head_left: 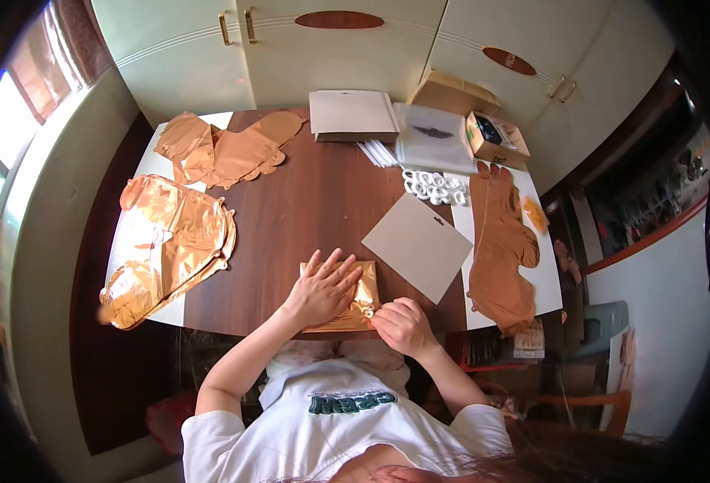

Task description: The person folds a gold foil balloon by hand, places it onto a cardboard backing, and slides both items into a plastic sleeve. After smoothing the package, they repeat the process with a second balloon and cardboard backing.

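My left hand (322, 291) lay open, fingers spread, pressing flat on the folded foil (368, 278) at the near edge of the table (306, 201). My right hand (404, 324) pinched the folded foil's right edge in its fingertips. A card (418, 245) lay just beyond, and balloons (169, 245) sat well to the left.

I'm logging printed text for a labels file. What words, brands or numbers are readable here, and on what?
"CREW", roughly: green letters on the white shirt, seen inverted; last letter unsure.
Box: dark print, too small to read.
Clear bag: dark mark, unreadable.
Foil at the table edge: no text visible.
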A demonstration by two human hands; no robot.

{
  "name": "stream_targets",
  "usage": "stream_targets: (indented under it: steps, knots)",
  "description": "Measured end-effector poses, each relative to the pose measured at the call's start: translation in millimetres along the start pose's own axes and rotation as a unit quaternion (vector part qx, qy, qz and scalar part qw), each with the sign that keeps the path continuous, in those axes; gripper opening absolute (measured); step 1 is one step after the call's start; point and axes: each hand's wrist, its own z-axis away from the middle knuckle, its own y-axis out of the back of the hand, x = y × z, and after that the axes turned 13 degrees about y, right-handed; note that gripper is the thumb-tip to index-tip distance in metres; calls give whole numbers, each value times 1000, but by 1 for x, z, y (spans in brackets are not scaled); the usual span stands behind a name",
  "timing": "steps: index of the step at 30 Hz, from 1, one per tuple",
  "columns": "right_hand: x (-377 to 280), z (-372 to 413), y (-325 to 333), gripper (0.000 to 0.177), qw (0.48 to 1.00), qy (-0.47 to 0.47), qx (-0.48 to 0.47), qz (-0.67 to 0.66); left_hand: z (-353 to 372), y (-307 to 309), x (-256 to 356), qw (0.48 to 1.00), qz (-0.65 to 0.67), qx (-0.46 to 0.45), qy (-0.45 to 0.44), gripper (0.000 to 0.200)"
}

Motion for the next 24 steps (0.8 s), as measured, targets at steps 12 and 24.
stream_targets:
  steps: [12,24]
  knots:
    - [1,-5,3,7,1000,-7,8,-18,10,-12,28,993,24,80,87,55]
    - [34,-47,-28,57,985,-82,-146,28,10,-15,25,994,25,57,87,60]
